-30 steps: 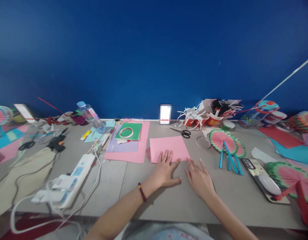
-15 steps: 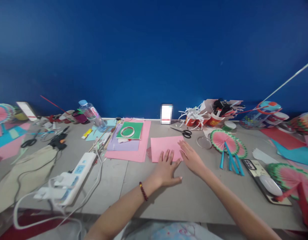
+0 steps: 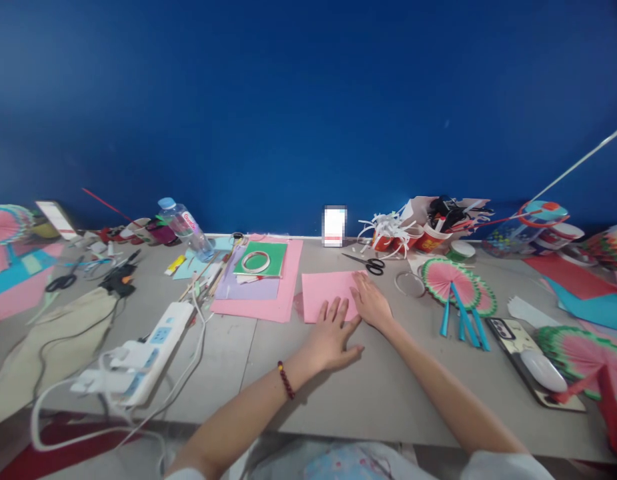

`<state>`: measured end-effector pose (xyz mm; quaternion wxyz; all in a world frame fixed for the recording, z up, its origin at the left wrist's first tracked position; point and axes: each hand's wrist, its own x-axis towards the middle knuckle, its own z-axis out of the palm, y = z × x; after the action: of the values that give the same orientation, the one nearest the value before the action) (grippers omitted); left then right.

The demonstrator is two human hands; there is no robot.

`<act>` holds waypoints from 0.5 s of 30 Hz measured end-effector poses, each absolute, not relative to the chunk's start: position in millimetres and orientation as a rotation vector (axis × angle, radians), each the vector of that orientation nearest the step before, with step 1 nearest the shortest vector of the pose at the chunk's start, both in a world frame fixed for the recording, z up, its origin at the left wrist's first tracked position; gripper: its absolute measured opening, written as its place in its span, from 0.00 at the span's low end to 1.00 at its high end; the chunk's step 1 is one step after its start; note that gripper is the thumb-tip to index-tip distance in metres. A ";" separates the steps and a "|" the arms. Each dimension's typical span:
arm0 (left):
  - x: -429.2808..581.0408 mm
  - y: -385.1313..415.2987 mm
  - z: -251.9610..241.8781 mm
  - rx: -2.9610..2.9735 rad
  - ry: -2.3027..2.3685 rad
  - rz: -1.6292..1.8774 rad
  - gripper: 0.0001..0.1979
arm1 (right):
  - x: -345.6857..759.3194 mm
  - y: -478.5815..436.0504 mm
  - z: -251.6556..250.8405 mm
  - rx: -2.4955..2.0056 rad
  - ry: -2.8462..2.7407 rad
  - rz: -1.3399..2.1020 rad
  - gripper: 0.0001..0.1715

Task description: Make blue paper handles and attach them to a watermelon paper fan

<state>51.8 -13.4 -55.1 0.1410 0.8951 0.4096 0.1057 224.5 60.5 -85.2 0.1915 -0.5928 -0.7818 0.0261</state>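
Observation:
A sheet of pink paper [image 3: 324, 287] lies flat on the grey table in front of me. My left hand [image 3: 333, 339] rests palm down, its spread fingertips on the paper's near edge. Over the right side of the same sheet lies my right hand [image 3: 372, 301], with fingers stretched out; it covers the paper's right edge. Neither hand grips anything. Black scissors [image 3: 375, 267] lie just beyond my right hand, and a clear tape ring [image 3: 409, 284] is to its right.
On the left are stacked coloured papers with a green sheet [image 3: 274, 257] and tape roll [image 3: 256, 262], a bottle [image 3: 188, 230] and a power strip [image 3: 161, 350] with white cables. A phone [image 3: 334, 227] leans on the blue wall. Paper fans [image 3: 451, 283] and cups [image 3: 432, 238] are right.
My right hand has slid a little left across the pink paper, pressing nearer my left hand. My left hand has stayed nearly in place.

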 end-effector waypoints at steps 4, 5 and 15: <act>51.0 -11.7 -56.1 2.585 1.169 0.305 0.35 | 224.5 62.9 -87.5 -1.674 -2.186 0.076 0.29; 50.4 -11.1 -56.4 2.587 1.165 0.304 0.36 | 224.4 63.1 -87.6 -1.679 -2.186 0.076 0.29; 24.8 -19.9 -50.7 2.555 1.256 0.248 0.37 | 222.2 59.8 -81.4 -1.707 -2.186 0.065 0.29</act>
<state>24.8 -19.9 -50.7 0.1417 0.8850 0.4350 0.0860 222.2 59.8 -81.4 0.1827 -0.6050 -0.7747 0.0231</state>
